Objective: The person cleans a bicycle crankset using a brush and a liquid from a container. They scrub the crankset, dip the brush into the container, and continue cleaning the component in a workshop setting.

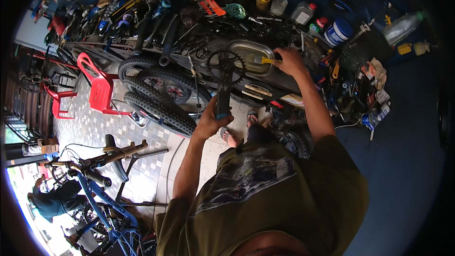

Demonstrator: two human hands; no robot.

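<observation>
In my left hand (210, 118) is a dark bicycle crank arm (224, 96), gripped near its lower end. A toothed chainring (226, 67) sits at the crank's far end, over the workbench edge. My right hand (289, 61) grips a paintbrush with a yellow handle (267, 60). The brush's bristles (250, 59) are down in an oval metal pan (267, 47) that seems to hold some liquid. Brush and chainring are close together in the picture; whether they touch, I cannot tell.
Tools and small parts crowd the workbench (213, 44). Bicycle wheels with knobby tyres (160, 110) lean below its front edge. Behind the pan stand a grey bottle (303, 13) and a blue-and-white tub (337, 32). Red plastic chairs (100, 90), a blue bicycle frame (106, 199) and another person (58, 199) are leftward.
</observation>
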